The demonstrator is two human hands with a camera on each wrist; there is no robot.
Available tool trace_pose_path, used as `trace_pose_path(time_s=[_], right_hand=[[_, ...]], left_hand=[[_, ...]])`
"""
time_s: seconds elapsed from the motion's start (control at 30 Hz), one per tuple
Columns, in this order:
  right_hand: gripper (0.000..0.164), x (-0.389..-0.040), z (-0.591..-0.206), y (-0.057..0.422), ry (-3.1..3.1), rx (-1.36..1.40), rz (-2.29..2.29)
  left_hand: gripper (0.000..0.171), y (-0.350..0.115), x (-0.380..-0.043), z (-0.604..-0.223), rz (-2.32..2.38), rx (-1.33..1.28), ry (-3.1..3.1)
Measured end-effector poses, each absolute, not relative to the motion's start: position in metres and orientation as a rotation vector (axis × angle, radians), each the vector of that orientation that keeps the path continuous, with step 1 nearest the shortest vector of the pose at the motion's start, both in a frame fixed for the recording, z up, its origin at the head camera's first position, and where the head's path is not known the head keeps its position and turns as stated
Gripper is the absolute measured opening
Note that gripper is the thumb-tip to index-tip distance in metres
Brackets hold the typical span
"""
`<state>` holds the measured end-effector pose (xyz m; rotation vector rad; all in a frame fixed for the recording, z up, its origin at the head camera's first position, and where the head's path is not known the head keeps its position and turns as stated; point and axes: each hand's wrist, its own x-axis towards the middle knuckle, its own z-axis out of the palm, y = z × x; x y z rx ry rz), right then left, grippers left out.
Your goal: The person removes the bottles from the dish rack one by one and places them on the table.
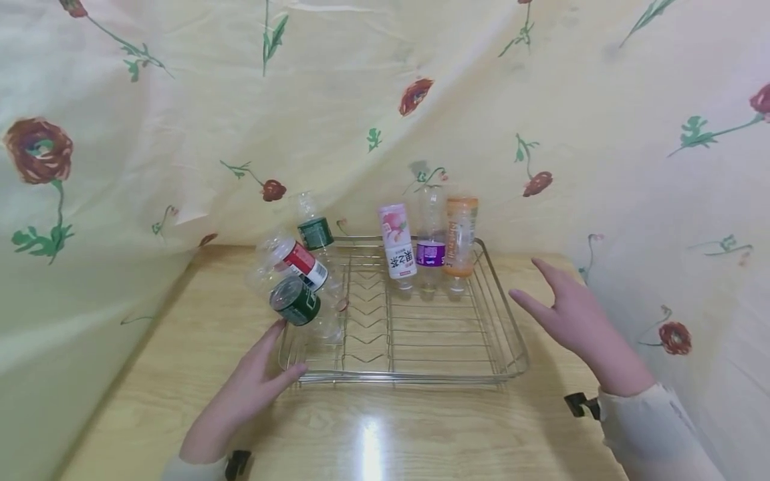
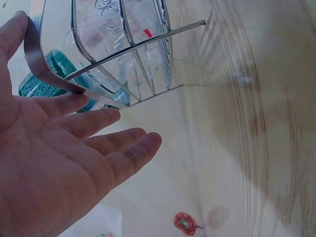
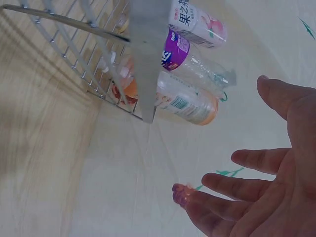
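Note:
A wire dish rack stands on the table with plastic bottles in it. On its left side lean a green-labelled bottle, a red-and-white-labelled bottle and another green-labelled bottle. Toward the back right stand a pink-and-white bottle, a purple-labelled bottle and an orange-and-clear bottle. My left hand is at the rack's front left corner, fingers extended, index finger and thumb by the rim. My right hand, fingers spread, hovers apart from the rack's right side, holding nothing.
Under the rack is a light wooden table. Flowered cloth hangs behind it and along both sides, close to the bottles at the back. A black strap end shows at each wrist.

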<state>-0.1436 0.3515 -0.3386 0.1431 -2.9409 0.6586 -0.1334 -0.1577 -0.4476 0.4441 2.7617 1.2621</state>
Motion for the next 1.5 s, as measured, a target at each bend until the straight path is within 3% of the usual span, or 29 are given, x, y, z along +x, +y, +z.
trace_pose_path(time_s=[1.07, 1.5], right_hand=[[0.100, -0.202, -0.315, 0.322, -3.038, -0.014, 0.707], [0.096, -0.224, -0.317, 0.307, -3.053, -0.011, 0.720]], left_hand=[[0.094, -0.153, -0.132, -0.449, 1.307, 0.427, 2.783], [0.093, -0.155, -0.128, -0.452, 1.314, 0.413, 2.775]])
